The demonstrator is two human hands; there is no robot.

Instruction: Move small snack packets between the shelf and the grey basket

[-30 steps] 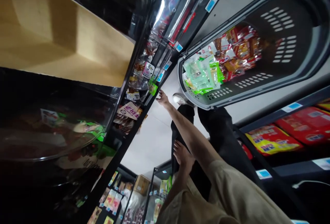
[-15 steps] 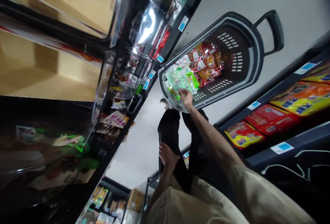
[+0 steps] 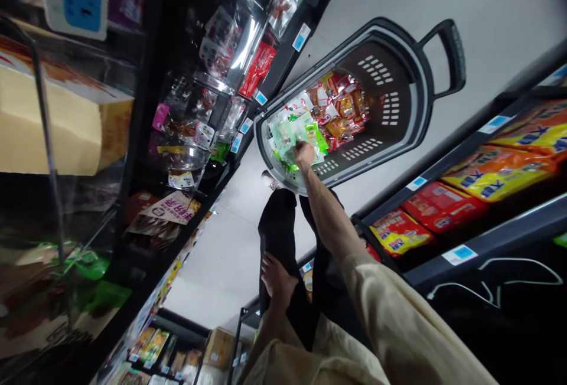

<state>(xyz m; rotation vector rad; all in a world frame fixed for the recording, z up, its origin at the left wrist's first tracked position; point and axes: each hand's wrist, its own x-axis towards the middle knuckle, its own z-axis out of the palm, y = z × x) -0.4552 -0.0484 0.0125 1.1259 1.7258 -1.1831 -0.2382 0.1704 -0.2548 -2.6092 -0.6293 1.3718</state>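
My right hand (image 3: 305,153) reaches over the near rim into a dark grey shopping basket (image 3: 411,107). Its fingers are curled together among pale green snack packets (image 3: 283,134); whatever lies between the fingertips is hidden. Just beyond them, bright green packets (image 3: 316,135) touch a heap of small red and orange snack packets (image 3: 345,107). The basket stands on the floor, its carry handle (image 3: 455,57) sticking out at the far right end. My left hand (image 3: 277,276) lies on my knee in black trousers, fingers stretched out and holding nothing.
On the left runs a shelf with clear plastic bins (image 3: 212,87) of wrapped snacks, with price tags along its edge. A lower shelf on the right carries red and yellow bags (image 3: 398,231). A cardboard box (image 3: 219,346) stands behind me.
My right hand has moved a little farther into the basket, over the pale green packets. The view has shifted, so basket and shelves appear farther left. My left hand stays on the knee.
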